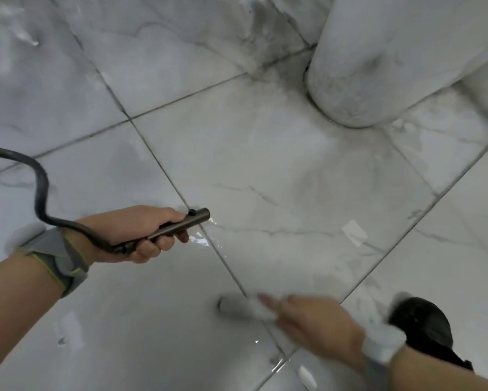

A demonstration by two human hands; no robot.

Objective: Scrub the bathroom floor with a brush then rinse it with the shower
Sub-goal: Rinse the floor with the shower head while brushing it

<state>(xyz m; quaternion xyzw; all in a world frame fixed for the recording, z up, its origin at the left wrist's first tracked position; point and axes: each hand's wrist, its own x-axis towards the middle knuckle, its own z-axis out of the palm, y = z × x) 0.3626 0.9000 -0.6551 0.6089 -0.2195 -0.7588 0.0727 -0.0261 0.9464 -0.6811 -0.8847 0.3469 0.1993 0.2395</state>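
With the left hand [141, 232] wrapped round the shower wand [177, 225] aimed toward three o'clock and the blurred right hand [313, 323] gripping a brush handle [237, 307], spray risked missing the grimy pedestal base [347, 91] at one o'clock.

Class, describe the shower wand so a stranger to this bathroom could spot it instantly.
Start at the white pedestal on the marble floor, then look down-left to the left hand. It grips the shower wand: a slim dark metal tube trailing a dark hose, the only dark rod among pale tiles.

Left hand [130, 232] holds sprayer [177, 225] over wet floor [293, 179]
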